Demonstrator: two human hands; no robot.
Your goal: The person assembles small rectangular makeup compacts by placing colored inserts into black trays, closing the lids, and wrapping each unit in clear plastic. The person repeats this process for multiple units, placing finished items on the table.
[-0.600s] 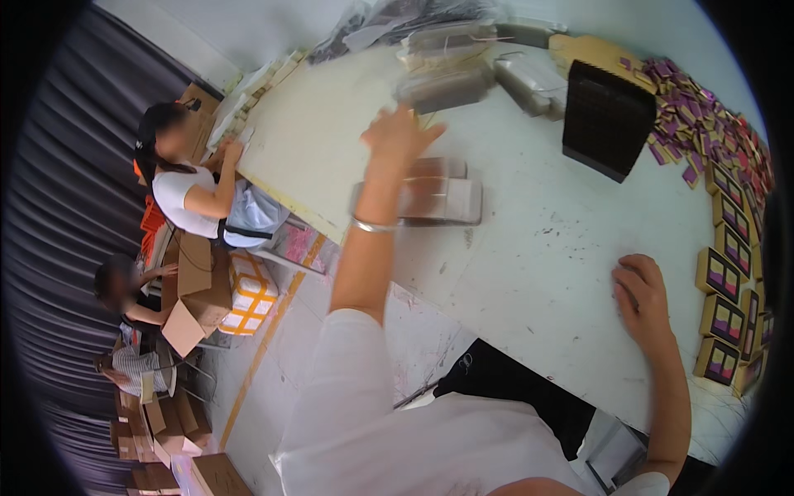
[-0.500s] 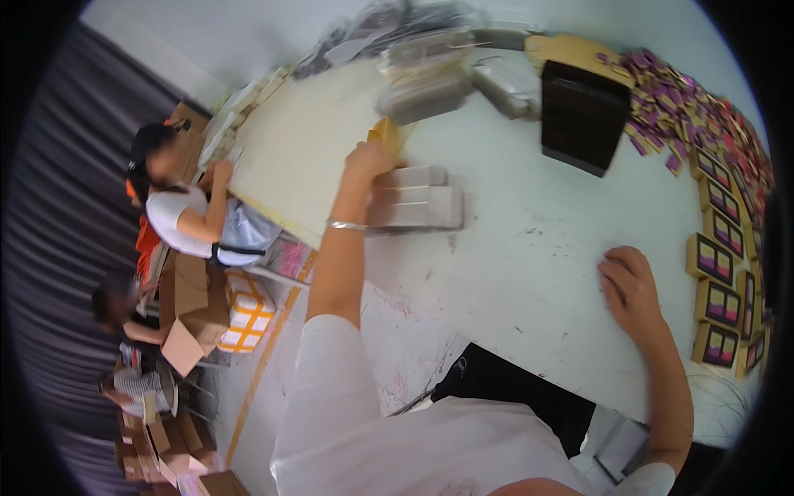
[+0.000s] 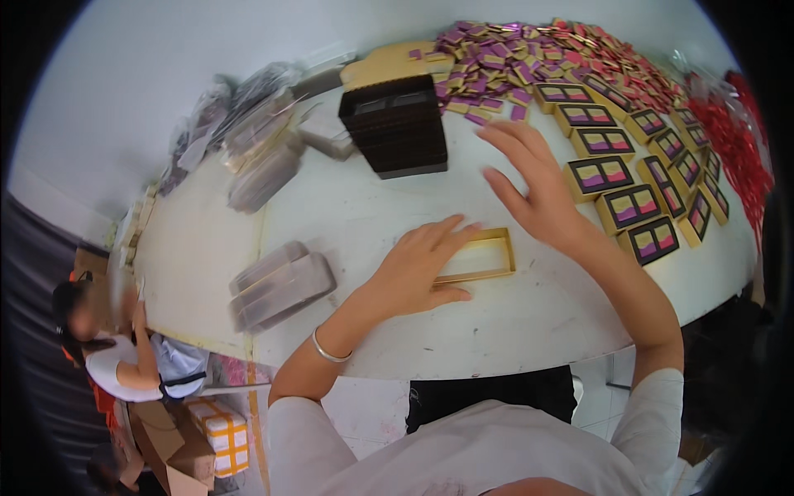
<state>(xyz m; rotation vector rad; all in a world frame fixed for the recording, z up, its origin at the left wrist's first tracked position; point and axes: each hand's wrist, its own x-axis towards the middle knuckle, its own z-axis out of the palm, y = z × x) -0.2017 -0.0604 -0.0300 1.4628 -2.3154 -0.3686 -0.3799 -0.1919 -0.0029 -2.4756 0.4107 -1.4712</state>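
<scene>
A shallow, open gold box point(image 3: 496, 274) lies on the white table in front of me, a pale inside showing. My left hand point(image 3: 418, 263) grips its left end from above, thumb at the near side and fingers along the far side; that end is hidden under the hand. My right hand point(image 3: 533, 186) is raised to the right of the box, open, its fingers spread and holding nothing. Its fingertips are a little right of a tall stack of black trays point(image 3: 394, 140), apart from it.
Several filled gold boxes point(image 3: 626, 207) with pink and purple panels stand at right. Behind them lies a heap of small purple, gold and red packets point(image 3: 513, 62). Grey-wrapped bundles point(image 3: 281, 285) sit at left. Another person point(image 3: 124, 364) works at the far left.
My left hand has come from the left side to the middle with the gold box. My right hand has lifted from the tabletop and reached forward. The view has swung right.
</scene>
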